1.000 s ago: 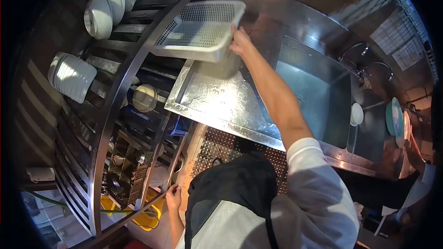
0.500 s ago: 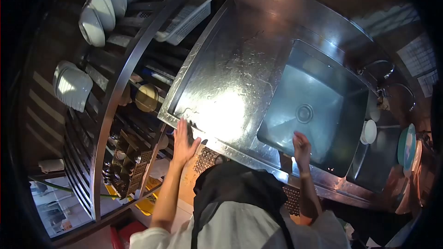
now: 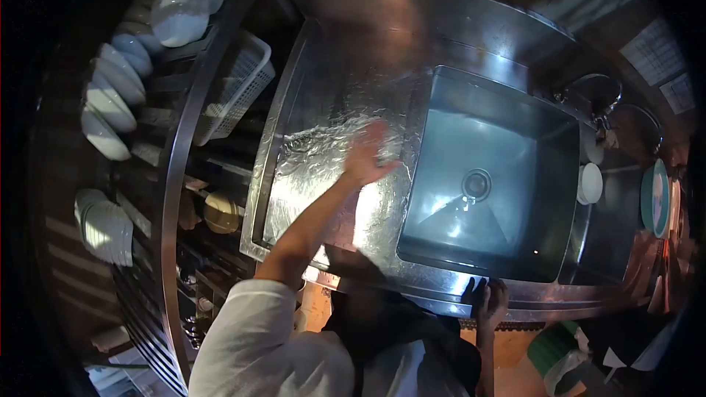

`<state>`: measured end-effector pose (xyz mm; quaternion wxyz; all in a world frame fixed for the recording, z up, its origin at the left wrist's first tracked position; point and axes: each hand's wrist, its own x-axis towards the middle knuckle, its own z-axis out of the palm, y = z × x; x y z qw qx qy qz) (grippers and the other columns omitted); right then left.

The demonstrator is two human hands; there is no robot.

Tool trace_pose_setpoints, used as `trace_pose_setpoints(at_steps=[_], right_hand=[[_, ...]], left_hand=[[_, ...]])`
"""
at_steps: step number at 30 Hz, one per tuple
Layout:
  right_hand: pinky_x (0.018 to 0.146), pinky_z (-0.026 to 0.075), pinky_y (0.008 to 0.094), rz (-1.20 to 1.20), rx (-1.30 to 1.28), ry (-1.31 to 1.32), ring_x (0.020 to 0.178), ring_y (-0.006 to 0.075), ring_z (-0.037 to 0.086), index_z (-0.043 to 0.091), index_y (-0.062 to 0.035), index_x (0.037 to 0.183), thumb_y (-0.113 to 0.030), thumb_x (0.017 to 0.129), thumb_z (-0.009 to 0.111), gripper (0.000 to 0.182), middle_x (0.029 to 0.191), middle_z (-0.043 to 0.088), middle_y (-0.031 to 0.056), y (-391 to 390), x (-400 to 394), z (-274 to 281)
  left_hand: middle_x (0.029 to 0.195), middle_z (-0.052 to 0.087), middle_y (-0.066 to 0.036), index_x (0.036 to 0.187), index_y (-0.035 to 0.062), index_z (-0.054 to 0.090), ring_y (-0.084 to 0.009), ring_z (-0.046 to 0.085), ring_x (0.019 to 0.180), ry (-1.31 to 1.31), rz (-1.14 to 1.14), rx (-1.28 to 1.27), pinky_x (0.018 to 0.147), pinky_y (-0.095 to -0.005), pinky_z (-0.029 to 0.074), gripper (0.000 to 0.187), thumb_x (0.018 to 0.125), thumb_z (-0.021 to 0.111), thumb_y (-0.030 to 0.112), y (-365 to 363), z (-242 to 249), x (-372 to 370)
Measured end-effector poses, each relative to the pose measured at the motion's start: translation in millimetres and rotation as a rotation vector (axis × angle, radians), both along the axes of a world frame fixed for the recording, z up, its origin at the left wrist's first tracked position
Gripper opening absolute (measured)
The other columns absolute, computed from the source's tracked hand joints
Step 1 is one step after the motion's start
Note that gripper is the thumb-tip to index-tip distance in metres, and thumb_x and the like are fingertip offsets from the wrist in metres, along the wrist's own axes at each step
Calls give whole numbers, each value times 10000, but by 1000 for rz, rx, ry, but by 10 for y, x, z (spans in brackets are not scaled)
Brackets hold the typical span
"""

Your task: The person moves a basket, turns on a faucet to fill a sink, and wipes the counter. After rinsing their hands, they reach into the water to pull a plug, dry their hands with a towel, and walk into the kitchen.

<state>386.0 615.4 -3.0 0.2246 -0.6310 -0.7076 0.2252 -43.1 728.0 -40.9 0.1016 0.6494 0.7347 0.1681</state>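
My left hand (image 3: 368, 156) is stretched over the wet steel drainboard (image 3: 309, 103), fingers extended and thumb apart, somewhat blurred. Nothing is in it, and rippled water shines on the metal around it. At the front edge of the steel sink (image 3: 448, 250), my right hand (image 3: 493, 303) rests with its fingers over the rim, holding no object. The basin lies between the two hands and the back wall, its round drain (image 3: 476, 185) showing at the bottom.
A rack (image 3: 176, 176) on the left carries white bowls (image 3: 110, 95) and a white plastic basket (image 3: 239, 95). Faucets (image 3: 607, 95) stand at the back right. White bowls (image 3: 589, 184) and a teal basin (image 3: 653, 198) are on the right. Below sits a green bin (image 3: 551, 353).
My left hand has moved from the drainboard's front corner inward and right over the wet surface. My right hand has dropped from above the sink to its front rim. The view has shifted.
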Motion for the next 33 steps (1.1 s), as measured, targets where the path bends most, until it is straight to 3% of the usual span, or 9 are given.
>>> trace_pose_setpoints(at_steps=[4, 8, 9, 12, 17, 22, 26, 31, 33], right_hand=[[788, 425, 361, -114, -23, -42, 887, 286, 547, 581, 44, 873, -271, 852, 494, 328, 921, 578, 178, 121, -122, 25], [765, 419, 302, -230, 62, 40, 880, 201, 546, 567, 67, 845, -220, 851, 529, 289, 837, 572, 118, 144, -253, 31], [790, 413, 318, -340, -99, 138, 875, 234, 546, 567, 64, 862, -228, 842, 535, 294, 911, 551, 136, 136, -290, 85], [792, 414, 361, -230, 21, -46, 882, 291, 539, 585, 7, 857, -241, 820, 542, 254, 901, 569, 146, 140, -163, -55], [791, 409, 381, -195, 6, -165, 865, 305, 539, 585, 3, 858, -260, 823, 521, 272, 883, 579, 156, 117, -97, -49], [746, 429, 377, -237, 69, -133, 803, 299, 555, 587, 17, 829, -230, 832, 504, 260, 847, 592, 152, 50, 1, -190], [736, 436, 371, -294, 88, -60, 785, 293, 562, 595, 12, 815, -213, 828, 509, 241, 828, 599, 151, 17, 33, -202], [737, 439, 360, -323, 73, -20, 788, 265, 567, 604, -8, 806, -204, 818, 525, 212, 830, 615, 125, 28, 27, -178], [740, 437, 355, -298, 62, -31, 796, 258, 563, 601, -14, 797, -197, 809, 532, 196, 828, 617, 117, 80, -63, -76]], left_hand=[[1371, 261, -168, 1330, 63, 272, -284, 244, 1277, -514, -577, -38, 1038, -406, 213, 763, 737, 639, 374, 575, -154, 528], [1322, 338, -181, 1309, 41, 310, -315, 292, 1244, -413, 38, 322, 1031, -405, 219, 716, 736, 623, 334, 843, -380, -985], [1332, 318, -204, 1310, 9, 288, -333, 275, 1251, 33, 206, 269, 1039, -409, 193, 726, 760, 581, 380, 869, -141, -1379], [1339, 314, -201, 1291, -1, 324, -326, 272, 1255, 182, 223, 287, 1042, -390, 190, 770, 759, 539, 513, 1271, -502, -2256], [1166, 499, -188, 1110, 51, 525, -310, 465, 1097, -88, 15, -65, 925, -409, 363, 613, 754, 530, 550, 2152, 43, -794], [1271, 406, -176, 1240, 66, 406, -305, 381, 1183, -484, -569, 240, 987, -385, 297, 598, 775, 585, 397, 2232, -248, 392], [805, 603, -173, 901, -3, 585, -317, 592, 785, -231, 101, 203, 711, -376, 471, 395, 759, 599, 366, 2255, -30, -1126], [999, 588, -195, 1036, 33, 573, -328, 565, 931, 340, 486, 472, 856, -410, 411, 591, 750, 484, 542, 2197, -488, -2266], [1166, 500, -206, 1249, 50, 383, -334, 494, 1062, 174, 322, -112, 917, -404, 367, 705, 769, 449, 563, 2421, -383, -1746]])
